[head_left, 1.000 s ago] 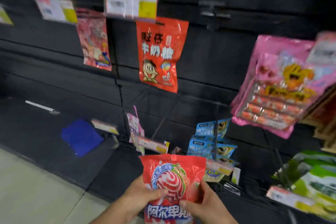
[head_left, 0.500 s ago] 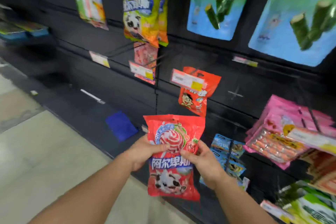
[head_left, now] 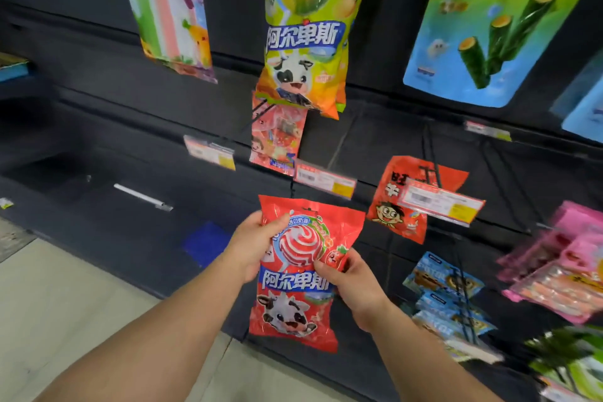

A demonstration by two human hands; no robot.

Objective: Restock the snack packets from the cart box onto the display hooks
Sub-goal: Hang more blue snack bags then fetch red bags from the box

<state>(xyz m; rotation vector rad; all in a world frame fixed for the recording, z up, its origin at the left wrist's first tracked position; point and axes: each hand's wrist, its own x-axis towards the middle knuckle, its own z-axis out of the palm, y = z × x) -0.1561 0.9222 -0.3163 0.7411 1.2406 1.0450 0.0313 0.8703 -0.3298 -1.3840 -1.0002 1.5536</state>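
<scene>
Low at centre, before the dark display wall: a red lollipop packet, upright and face-on, pinched between 2 bare hands. Left hand clasped on the upper left edge, thumb across the front near the swirl print; right hand closed on the right side at mid-height, fingers pressing the front. Both arms stretched forward from the bottom of the view. Straight above, on a hook: a green lollipop packet with the same cow mascot, and just under it a paler red packet, partly blurred. Near the held packet's top edge, a price tag on the rail. To the right, a red candy bag behind another price label. Further right, pink packets and blue packets on lower hooks. Upper right, a blue seaweed-roll bag; upper left, a striped packet. Pale floor tiles at lower left.
</scene>
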